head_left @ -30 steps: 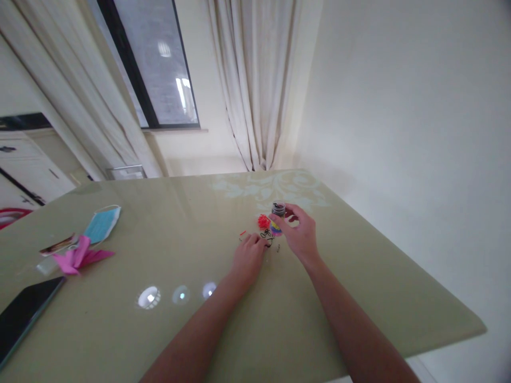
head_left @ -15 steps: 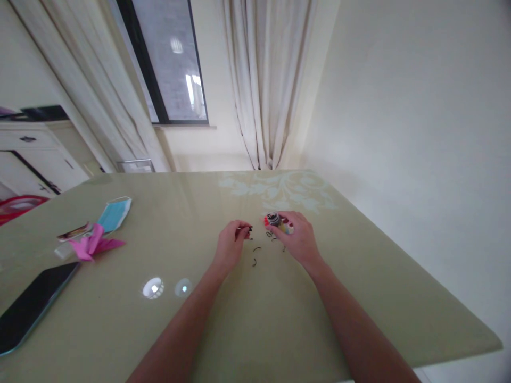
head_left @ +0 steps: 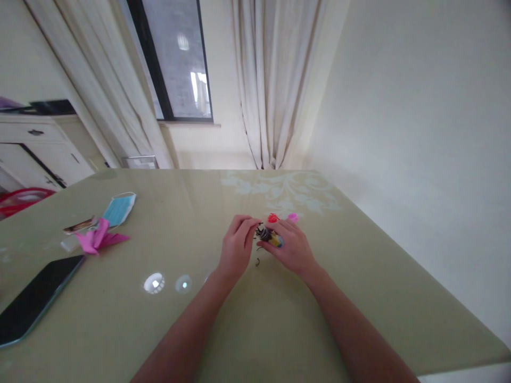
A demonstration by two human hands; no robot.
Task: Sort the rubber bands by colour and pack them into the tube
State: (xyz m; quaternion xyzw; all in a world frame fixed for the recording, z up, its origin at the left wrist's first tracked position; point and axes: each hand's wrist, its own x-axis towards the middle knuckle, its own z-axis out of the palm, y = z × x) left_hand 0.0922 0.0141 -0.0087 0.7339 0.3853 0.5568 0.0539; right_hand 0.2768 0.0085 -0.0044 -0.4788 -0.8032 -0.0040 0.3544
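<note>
My right hand [head_left: 293, 246] grips a small clear bottle [head_left: 275, 239] with yellow and blue on its side. The bottle is tipped to the left, and dark bits show at its mouth. My left hand [head_left: 237, 244] is at that mouth, fingers closed together, with thin black rubber bands [head_left: 257, 232] at the fingertips. Below, between the hands, a loose black band [head_left: 257, 262] lies on the table. Just beyond my right hand are a bunch of red bands [head_left: 273, 217] and a pink piece [head_left: 293, 217], whose kind I cannot make out.
On the left of the glossy table [head_left: 159, 330] lie a phone [head_left: 40, 298], a pink folded paper crane [head_left: 99, 239], a blue face mask [head_left: 120, 209] and a narrow printed strip [head_left: 80, 225]. A wall [head_left: 419, 159] runs along the right side; curtains [head_left: 275, 85] hang behind.
My left hand has moved right with black bands to the bottle. My right hand has tilted the bottle left and drawn it slightly nearer, uncovering the red bunch and the pink piece.
</note>
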